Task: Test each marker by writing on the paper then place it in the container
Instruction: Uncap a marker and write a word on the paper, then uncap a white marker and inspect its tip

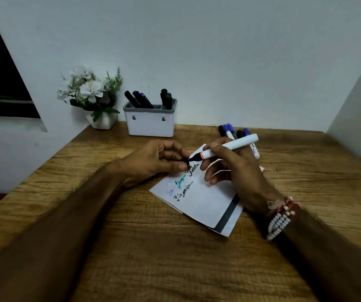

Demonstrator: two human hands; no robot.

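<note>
My right hand grips the marker, nib pointing at my left hand, which pinches the black cap right at that nib. The paper lies beneath both; the container stands well beyond the left. If cap and nib meet crooked, I reckon ink smears my fingers.
</note>
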